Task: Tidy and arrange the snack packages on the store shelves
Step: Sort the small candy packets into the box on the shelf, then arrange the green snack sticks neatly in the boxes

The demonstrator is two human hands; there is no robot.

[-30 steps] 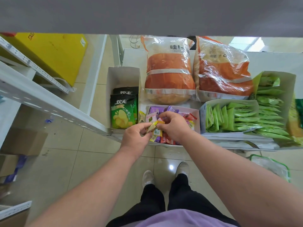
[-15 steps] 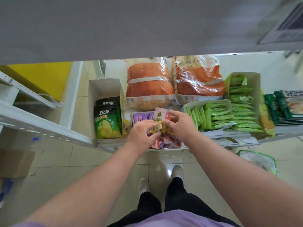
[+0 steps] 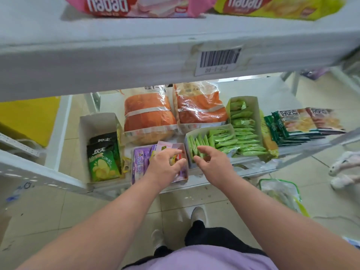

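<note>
Our right hand [image 3: 211, 162] fingers are now hanging loosely curled, empty, having parted from our left hand [image 3: 165, 166], whose fingers are still pinching small sachets in the mixed-snack box [image 3: 182, 148] at frame centre; sorting is continuing.

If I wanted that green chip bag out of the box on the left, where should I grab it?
Probably pinch the crimped top edge of the green chip bag and come from above, lifting up. It stands on end in the tall white carton, whose walls close in its sides, and a black bag sits right behind, so only the top is free.
</note>
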